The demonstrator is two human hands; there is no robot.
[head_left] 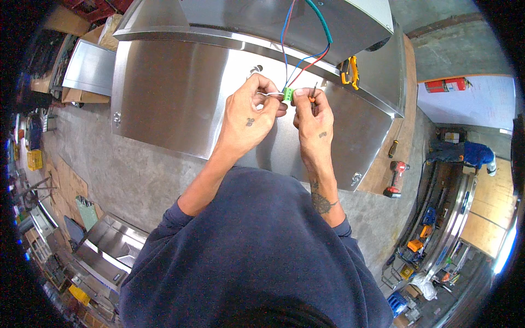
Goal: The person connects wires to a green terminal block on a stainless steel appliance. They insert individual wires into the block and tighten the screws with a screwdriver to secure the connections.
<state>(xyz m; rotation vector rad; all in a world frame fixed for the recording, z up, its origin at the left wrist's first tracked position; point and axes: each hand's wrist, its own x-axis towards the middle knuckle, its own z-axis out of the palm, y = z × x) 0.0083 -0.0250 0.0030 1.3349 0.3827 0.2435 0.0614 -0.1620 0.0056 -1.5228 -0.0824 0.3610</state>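
A small green terminal block [288,94] is held between my hands over the stainless steel panel. Blue and red wires [310,65] run down to it from the metal housing above. My left hand [249,117] pinches a thin white wire [267,94] whose end meets the block's left side. The thumb of my right hand [315,120] presses the block from the right. Between the fingers of that hand sits a small screwdriver [312,99] with an orange part and a dark shaft pointing up. My fingertips partly hide the wire entries.
The steel panel [169,93] spans the bench before me. Yellow-handled pliers [350,72] rest against the housing's edge. On the wooden board at right lie a screwdriver [393,148] and a red drill [396,179]. A person in blue [477,155] bends over a far-right bench.
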